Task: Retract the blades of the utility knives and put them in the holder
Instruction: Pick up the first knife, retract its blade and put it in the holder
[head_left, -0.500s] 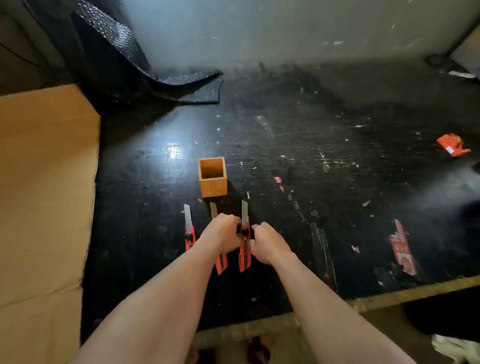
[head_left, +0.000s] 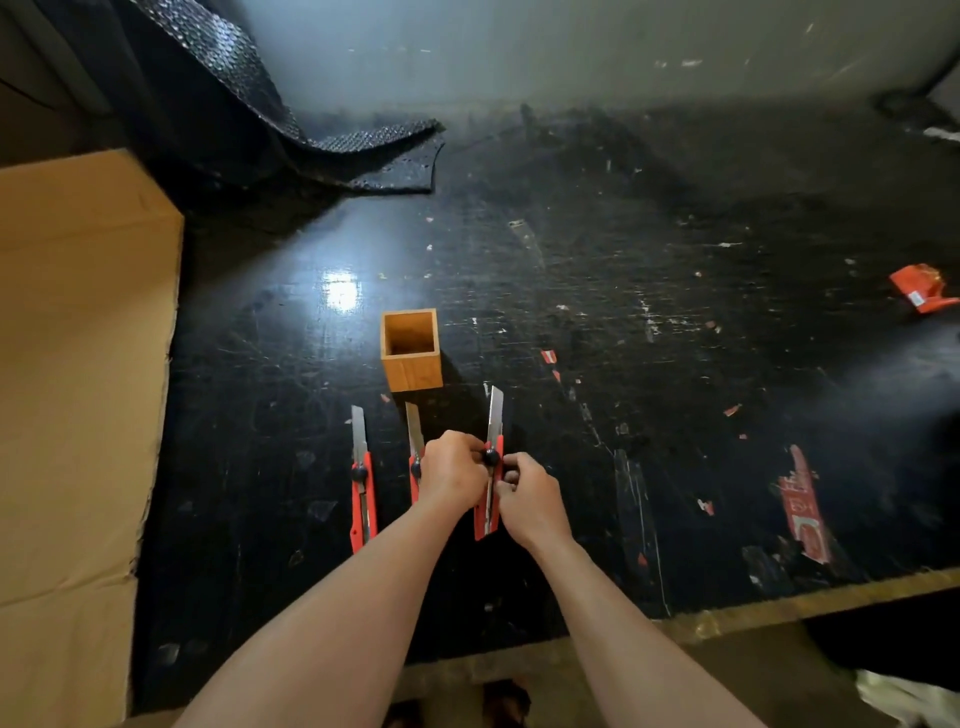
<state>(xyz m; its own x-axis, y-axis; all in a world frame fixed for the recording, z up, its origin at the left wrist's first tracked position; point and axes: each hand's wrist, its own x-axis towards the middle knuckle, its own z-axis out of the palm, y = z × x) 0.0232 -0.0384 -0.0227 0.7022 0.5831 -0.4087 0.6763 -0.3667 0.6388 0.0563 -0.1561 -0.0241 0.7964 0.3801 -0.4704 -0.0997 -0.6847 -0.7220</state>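
Note:
Three red utility knives with extended blades are near the front of the black table. I hold the right knife (head_left: 491, 483) lifted, blade pointing away; my left hand (head_left: 451, 470) grips it by the black knob and my right hand (head_left: 525, 493) holds its body. The middle knife (head_left: 414, 441) lies partly hidden under my left hand. On the table to the left rests the third knife (head_left: 360, 478). The square wooden holder (head_left: 411, 349) stands just beyond the blades, with nothing visible inside.
A large cardboard sheet (head_left: 78, 389) covers the left side. Black textured matting (head_left: 311, 130) lies at the back left. A crumpled red wrapper (head_left: 924, 288) sits at the far right. Red label scraps (head_left: 802, 512) stick to the table, whose front edge (head_left: 779, 608) runs close to me.
The right knife has tilted slightly, and my fingers have shifted on its knob. The other two knives have not moved.

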